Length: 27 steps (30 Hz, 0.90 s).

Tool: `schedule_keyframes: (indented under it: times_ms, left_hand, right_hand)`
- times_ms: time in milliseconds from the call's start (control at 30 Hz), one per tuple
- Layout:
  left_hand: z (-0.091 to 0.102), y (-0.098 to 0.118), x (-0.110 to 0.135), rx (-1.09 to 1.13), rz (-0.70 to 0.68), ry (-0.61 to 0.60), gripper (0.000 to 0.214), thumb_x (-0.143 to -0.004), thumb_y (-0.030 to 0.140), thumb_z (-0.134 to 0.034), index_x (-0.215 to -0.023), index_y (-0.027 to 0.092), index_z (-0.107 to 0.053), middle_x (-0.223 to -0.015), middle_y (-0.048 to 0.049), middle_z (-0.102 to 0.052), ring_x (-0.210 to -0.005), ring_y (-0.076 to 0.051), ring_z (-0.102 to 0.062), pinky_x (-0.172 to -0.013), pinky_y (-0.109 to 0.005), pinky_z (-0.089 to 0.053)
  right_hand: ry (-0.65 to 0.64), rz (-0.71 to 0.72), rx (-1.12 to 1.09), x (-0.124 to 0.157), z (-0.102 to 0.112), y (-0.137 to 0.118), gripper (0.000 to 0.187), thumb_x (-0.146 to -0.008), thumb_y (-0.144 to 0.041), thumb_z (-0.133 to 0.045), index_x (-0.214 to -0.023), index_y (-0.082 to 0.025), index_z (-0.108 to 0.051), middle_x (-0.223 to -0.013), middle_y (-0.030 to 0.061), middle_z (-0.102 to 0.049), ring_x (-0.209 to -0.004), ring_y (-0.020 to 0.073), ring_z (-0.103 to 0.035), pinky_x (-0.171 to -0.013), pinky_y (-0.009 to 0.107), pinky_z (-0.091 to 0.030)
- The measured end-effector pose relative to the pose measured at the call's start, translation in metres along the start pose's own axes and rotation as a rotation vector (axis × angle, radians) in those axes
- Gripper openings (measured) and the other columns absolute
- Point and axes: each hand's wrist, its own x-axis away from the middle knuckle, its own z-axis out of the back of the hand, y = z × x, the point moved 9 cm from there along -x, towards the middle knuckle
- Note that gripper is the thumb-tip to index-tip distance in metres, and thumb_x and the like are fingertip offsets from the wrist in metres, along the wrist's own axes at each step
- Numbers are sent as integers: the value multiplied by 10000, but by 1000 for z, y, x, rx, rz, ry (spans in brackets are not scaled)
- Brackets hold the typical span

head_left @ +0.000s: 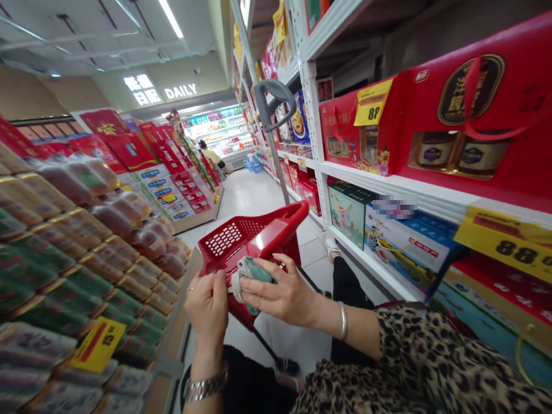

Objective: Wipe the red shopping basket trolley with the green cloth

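Aisle tight: shrink-wrapped packs point(77, 224) stacked L, white shelving point(366, 181) w/ red gift boxes point(426, 109) R. Red plastic cart point(276, 244), perforated side, just beyond hands; grey pole point(278, 164) rises far side, cuts across shelf view. Bunched green-grey cloth point(248, 267) over cart's near edge, part hidden by R hand point(280, 287), fingers curled round it. L hand point(207, 305) fist-tight at cloth's pale end; can't tell what's gripped.

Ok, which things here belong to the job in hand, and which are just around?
In hand or at the hands:
green-and-white cloth, held in the right hand
red basket, by the left hand

Just around:
red gift box
stacked packs
yellow price tag
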Motion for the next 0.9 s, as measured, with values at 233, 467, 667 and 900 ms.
schedule_keyframes:
  times_ms: [233, 467, 667, 900]
  left_hand:
    - [15, -33, -3, 69, 61, 14, 451, -978, 503, -491, -652, 229, -639, -652, -10, -640, -709, -184, -599, -748, -310, -496]
    - [19, -51, -6, 113, 174, -28, 493, -908, 537, -559, -523, 243, -470, -567, 7, -481, -647, -177, -507, -866, -349, -521]
    - [18, -67, -7, 158, 232, -47, 453, -851, 576, -594, -554, 234, -562, -607, -3, -537, -699, -189, -559, -965, -383, -527]
    - [22, -83, -10, 185, 315, -65, 408, -767, 609, -635, -630, 227, -679, -659, -27, -627, -784, -236, -629, -938, -410, -539]
  right_hand:
    - [-148, -183, 27, 26, -22, 57, 323, -1010, -189, -664, -1275, -365, -720, -1413, -9, -710, -1409, 251, -510, -1118, 481, -343]
    - [-326, -490, 33, 48, -31, 140, 503, -968, -44, -532, -1348, -322, -711, -1458, 48, -678, -1362, 266, -518, -1056, 459, -386]
    - [-350, -618, 104, 42, -24, 183, 482, -931, -44, -534, -1271, -307, -751, -1443, 46, -683, -1292, 310, -503, -1031, 494, -372]
    - [-368, -305, -133, -4, -34, 116, 458, -939, -73, -604, -1308, -319, -720, -1466, 17, -671, -1295, 270, -527, -1029, 439, -326]
